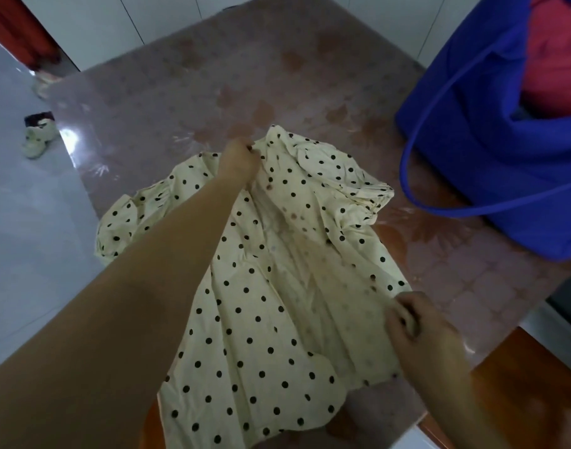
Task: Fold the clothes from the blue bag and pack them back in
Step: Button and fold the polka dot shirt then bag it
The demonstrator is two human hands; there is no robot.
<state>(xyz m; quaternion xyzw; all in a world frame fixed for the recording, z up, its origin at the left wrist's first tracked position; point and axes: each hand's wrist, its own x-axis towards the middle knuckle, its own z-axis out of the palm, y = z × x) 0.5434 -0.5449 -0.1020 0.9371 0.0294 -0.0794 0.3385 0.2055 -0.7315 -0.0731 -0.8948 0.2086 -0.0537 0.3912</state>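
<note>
1. I see the glossy, flower-patterned surface (213, 76) filling most of the view.
2. The blouse (277, 303) (cream with black dots) lies spread across its near middle.
3. The blue bag (472, 131) stands far right, with red clothing (556, 59) inside.
4. The left hand (238, 162) pinches the blouse's far end, fingers curled.
5. The right hand (420, 332) grips its near right edge.

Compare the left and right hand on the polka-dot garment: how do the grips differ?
The left hand holds the far end of the polka-dot garment, between its puffed sleeves, while the right hand holds the near right edge. The left hand reaches far out over the cloth, and the right hand sits close to the body, at the cloth's side. Shared: both grips pinch bunched fabric of the same garment, which lies spread on the table.
</note>
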